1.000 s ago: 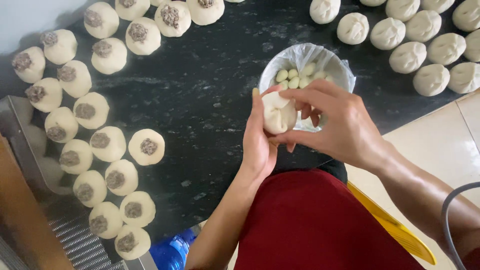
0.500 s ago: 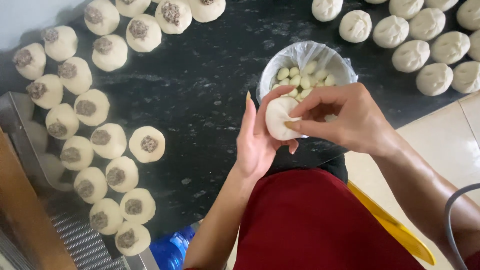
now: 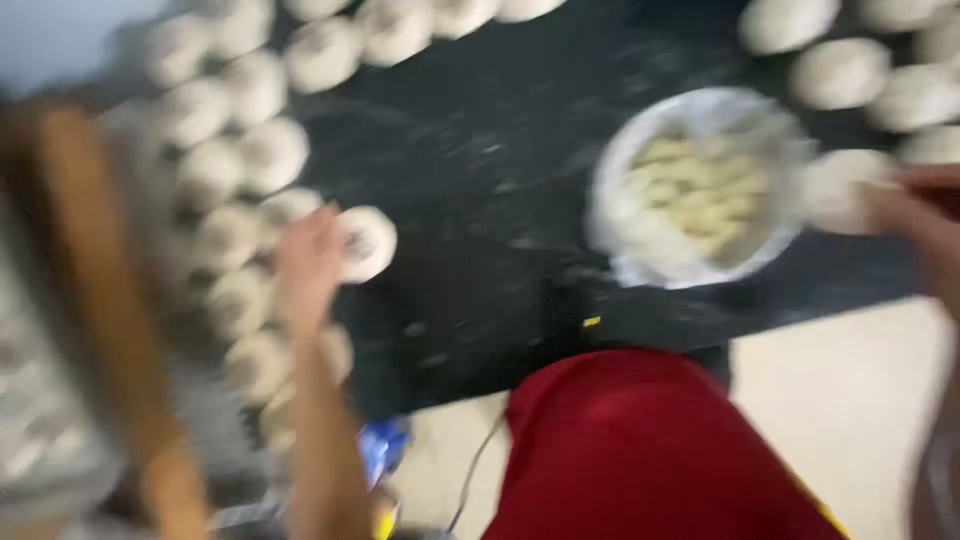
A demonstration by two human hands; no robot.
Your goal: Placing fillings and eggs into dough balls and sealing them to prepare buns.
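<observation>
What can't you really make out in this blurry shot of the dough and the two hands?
All from the head view:
- Left hand: motion blur hides whether its fingers grip the dough ball or only touch it.
- Right hand: cut off by the right edge; its hold on the other dough ball is unclear.
- Bowl: the pale pieces inside are smeared.
- Dough rows: tops blurred.

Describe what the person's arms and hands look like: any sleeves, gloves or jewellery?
The picture is motion-blurred. The left hand and its forearm look bare: no glove or sleeve shows. The right hand, cut by the frame edge, also looks ungloved. Jewellery cannot be told. A red garment covers the body below.
</observation>
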